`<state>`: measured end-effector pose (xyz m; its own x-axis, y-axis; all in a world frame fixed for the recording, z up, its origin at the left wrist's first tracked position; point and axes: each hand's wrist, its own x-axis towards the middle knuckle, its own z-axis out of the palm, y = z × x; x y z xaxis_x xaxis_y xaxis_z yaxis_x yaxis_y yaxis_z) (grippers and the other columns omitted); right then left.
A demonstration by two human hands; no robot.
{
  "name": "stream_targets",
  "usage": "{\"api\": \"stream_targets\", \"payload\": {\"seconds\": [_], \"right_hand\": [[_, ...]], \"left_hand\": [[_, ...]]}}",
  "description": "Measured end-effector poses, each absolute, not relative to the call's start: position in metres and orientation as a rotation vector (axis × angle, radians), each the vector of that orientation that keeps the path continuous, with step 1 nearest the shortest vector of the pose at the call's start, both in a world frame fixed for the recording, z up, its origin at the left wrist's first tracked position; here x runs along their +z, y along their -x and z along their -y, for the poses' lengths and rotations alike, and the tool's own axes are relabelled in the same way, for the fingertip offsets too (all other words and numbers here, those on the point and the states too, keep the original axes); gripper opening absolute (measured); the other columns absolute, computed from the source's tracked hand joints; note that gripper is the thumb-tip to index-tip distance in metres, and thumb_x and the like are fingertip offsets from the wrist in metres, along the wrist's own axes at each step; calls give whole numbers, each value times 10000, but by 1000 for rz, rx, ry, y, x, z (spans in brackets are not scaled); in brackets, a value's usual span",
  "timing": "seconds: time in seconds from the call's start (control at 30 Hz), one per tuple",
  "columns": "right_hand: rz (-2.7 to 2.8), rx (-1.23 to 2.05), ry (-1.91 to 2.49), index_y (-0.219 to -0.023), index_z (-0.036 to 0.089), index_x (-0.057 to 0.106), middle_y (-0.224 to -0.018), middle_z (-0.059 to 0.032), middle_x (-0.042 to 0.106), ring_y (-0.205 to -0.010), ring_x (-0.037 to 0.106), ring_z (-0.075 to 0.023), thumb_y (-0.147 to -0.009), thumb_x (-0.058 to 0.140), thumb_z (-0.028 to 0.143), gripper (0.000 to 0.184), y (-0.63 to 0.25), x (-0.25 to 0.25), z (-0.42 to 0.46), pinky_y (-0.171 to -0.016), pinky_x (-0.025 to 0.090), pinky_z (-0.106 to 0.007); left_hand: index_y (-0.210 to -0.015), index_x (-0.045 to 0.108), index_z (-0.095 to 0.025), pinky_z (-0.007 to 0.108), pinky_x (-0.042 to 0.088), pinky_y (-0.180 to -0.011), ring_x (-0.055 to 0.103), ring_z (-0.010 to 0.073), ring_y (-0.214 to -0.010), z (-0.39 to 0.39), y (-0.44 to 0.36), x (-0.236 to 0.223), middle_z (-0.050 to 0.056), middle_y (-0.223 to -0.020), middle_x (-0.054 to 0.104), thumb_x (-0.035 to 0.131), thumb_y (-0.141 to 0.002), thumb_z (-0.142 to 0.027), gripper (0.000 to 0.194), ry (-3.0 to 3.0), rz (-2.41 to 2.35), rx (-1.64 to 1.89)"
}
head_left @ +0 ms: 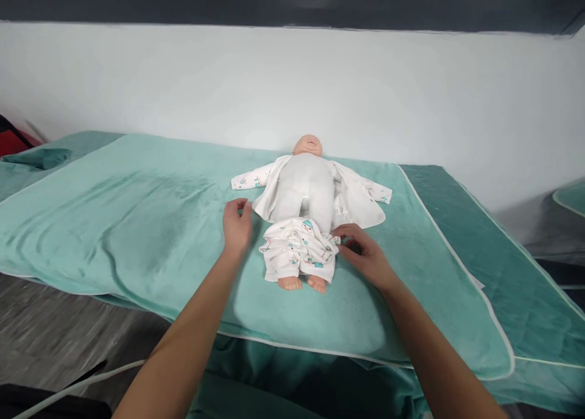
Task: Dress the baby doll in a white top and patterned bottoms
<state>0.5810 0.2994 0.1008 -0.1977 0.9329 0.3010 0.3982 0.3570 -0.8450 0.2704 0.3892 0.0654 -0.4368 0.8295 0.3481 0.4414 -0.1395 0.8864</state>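
Note:
A baby doll point(305, 178) lies on its back, its head toward the wall. Its patterned white jacket point(361, 203) is spread open, with the sleeves out to both sides. Printed white baby pants point(299, 245) are bunched around the lower legs, and bare feet show below the cuffs. My right hand point(363, 254) pinches the right edge of the pants' waist between thumb and fingers. Beside the jacket's left hem is my left hand point(237, 226), fingers loosely curved, thumb apart, with nothing seen in it.
A light green blanket point(150, 224) with pale piping covers the bed, over a darker green cover point(525, 297). A white wall point(228, 84) rises behind the bed. At the lower left, a pale cable point(82, 385) runs near the bed's front edge. Red material point(11, 144) shows at the far left.

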Motion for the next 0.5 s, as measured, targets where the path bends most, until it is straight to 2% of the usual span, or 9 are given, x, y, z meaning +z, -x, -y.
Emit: {"api": "stream_targets", "payload": {"seconds": [0.1, 0.17, 0.23, 0.3, 0.4, 0.5], "right_hand": [[1661, 604, 1267, -1018, 239, 671, -1117, -73, 665, -1006, 626, -215, -928, 601, 410, 205, -583, 92, -303, -829, 510, -359], [1522, 360, 1382, -1000, 222, 655, -1139, -93, 655, -1069, 609, -235, -919, 577, 404, 214, -586, 85, -308, -911, 495, -399], [1387, 135, 1514, -1037, 201, 642, -1223, -138, 635, -1179, 566, -273, -895, 563, 409, 264, -593, 80, -315, -1016, 441, -460], [1275, 61, 1659, -1124, 179, 623, -1279, -177, 617, -1219, 546, -302, -873, 556, 438, 366, -602, 76, -325, -1051, 405, -492], [1126, 115, 1860, -1257, 160, 581, -1237, -191, 646, -1132, 590, -317, -862, 539, 480, 510, -616, 76, -341, -985, 438, -474], [1087, 83, 1986, -1259, 161, 599, -1171, -172, 678, -1061, 607, -313, -858, 530, 467, 509, -627, 78, -358, -925, 452, -447]], "left_hand": [[-998, 673, -208, 398, 450, -990, 596, 260, -1091, -416, -266, 66, 112, -1101, 663, 522, -921, -356, 226, -1557, -1944, 1410], [-917, 692, -217, 428, 435, -975, 579, 299, -1108, -431, -266, 69, 116, -1089, 674, 544, -916, -396, 234, -1686, -1998, 1205], [-864, 698, -218, 462, 412, -972, 559, 338, -1130, -442, -269, 72, 123, -1112, 676, 605, -883, -449, 250, -1802, -2018, 1025], [-859, 689, -215, 483, 397, -975, 547, 360, -1142, -447, -272, 73, 135, -1148, 664, 671, -837, -474, 262, -1876, -2031, 934], [-813, 651, -212, 471, 393, -974, 545, 344, -1122, -447, -273, 71, 130, -1127, 654, 714, -803, -424, 220, -1911, -2023, 960], [-752, 590, -215, 396, 417, -904, 565, 277, -984, -443, -266, 68, 82, -965, 652, 706, -791, -351, 183, -1785, -1922, 1162]]}}
